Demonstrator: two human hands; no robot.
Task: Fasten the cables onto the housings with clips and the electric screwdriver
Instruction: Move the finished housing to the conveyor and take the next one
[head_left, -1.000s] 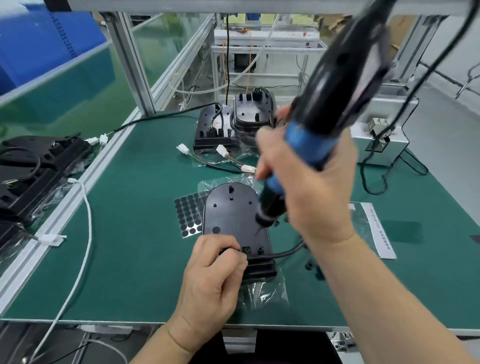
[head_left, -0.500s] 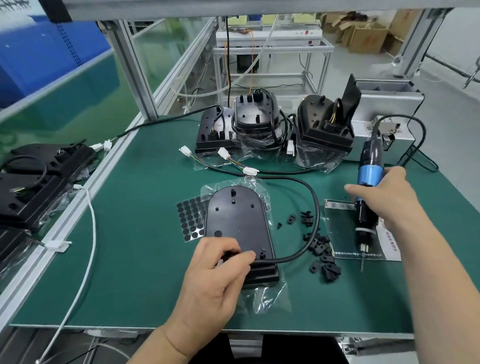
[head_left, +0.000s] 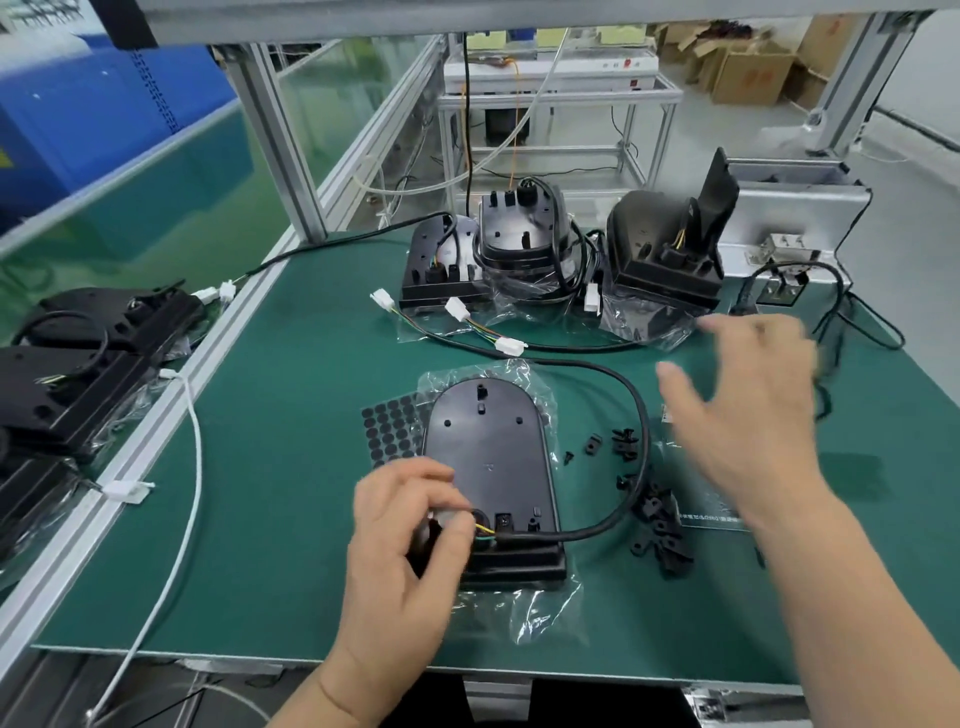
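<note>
At the near left corner of the housing (head_left: 488, 457), flat on the mat (head_left: 291, 467), the left hand (head_left: 410, 540) hides that corner and pinches the end of one cable (head_left: 571, 362), which loops round the housing's right side. Right of the housing the blurred right hand (head_left: 748, 410) hovers beside scattered clips (head_left: 657, 525), fingers spread, holding nothing. Behind the housing stand three other housings (head_left: 519, 234); left of it lies one sheet of pads (head_left: 389, 431).

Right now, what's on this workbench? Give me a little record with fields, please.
Housing: black housing flat on a plastic bag, green mat
Cable: black cable loops right from the housing's near end
Left hand: pinches the cable's end there
Right hand: open, empty, blurred, above the mat
Clips: black clips piled beside the cable
</note>
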